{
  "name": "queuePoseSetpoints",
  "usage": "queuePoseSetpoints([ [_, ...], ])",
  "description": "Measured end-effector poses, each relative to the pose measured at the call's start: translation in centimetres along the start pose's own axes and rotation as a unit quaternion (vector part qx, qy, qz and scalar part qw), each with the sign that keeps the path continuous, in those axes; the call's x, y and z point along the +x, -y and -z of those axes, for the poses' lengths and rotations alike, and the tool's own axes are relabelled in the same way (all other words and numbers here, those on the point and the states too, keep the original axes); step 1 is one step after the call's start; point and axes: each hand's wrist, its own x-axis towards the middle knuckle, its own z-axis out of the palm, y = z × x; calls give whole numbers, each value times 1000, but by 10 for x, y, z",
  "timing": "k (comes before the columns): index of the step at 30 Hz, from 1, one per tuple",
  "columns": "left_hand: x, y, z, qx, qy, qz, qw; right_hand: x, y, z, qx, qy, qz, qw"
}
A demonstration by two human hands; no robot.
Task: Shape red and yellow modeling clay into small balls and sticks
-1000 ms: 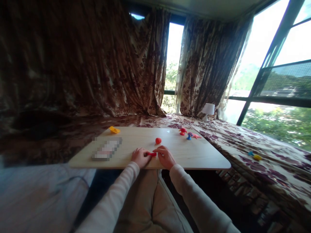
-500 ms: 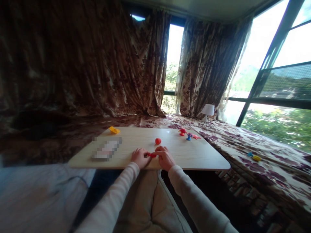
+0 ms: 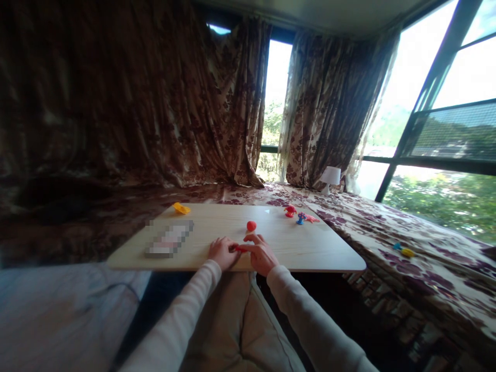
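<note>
At the near edge of the table, my left hand (image 3: pixel 222 253) is closed with its fingertips on a small red piece that looks like modelling clay (image 3: pixel 241 249). My right hand (image 3: pixel 263 256) has its index finger stretched out over that piece, the tip touching it, and another finger held apart above. My fingers cover much of the piece, so its full shape is hidden. Just beyond my hands lies a round red ball (image 3: pixel 251 226), untouched.
On the light wooden table (image 3: pixel 310 253) are a yellow piece (image 3: pixel 181 208), a blurred-out flat object (image 3: pixel 170 240), a red figure (image 3: pixel 290 211), a blue figure (image 3: pixel 300 218) and a pink piece (image 3: pixel 311 219). A white lamp (image 3: pixel 330 175) and a yellow toy (image 3: pixel 407 252) rest on floral cloth.
My right index finger has slid slightly left over the red piece, covering more of it, and the finger above has lifted apart. My left hand stays on the piece.
</note>
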Motion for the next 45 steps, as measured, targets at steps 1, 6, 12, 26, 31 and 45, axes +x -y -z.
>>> queuePoseSetpoints([
  [1, 0, 0, 0, 1, -1, 1, 1000, 0, 0, 0, 1, 1, 2, 1000],
  [6, 0, 0, -1, 9, 1, 3, 1000, 0, 2, 1, 5, 0, 7, 1000],
  [12, 0, -1, 1, 3, 7, 4, 1000, 0, -1, 0, 20, -35, -11, 999],
  [26, -1, -4, 3, -12, 6, 17, 1000, 0, -6, -3, 30, -101, -88, 991],
  [31, -1, -3, 3, -9, 8, 11, 1000, 0, -4, -2, 35, -105, -80, 991],
  [45, -1, -3, 4, -6, 17, 17, 1000, -1, 0, 0, 24, -68, -51, 996],
])
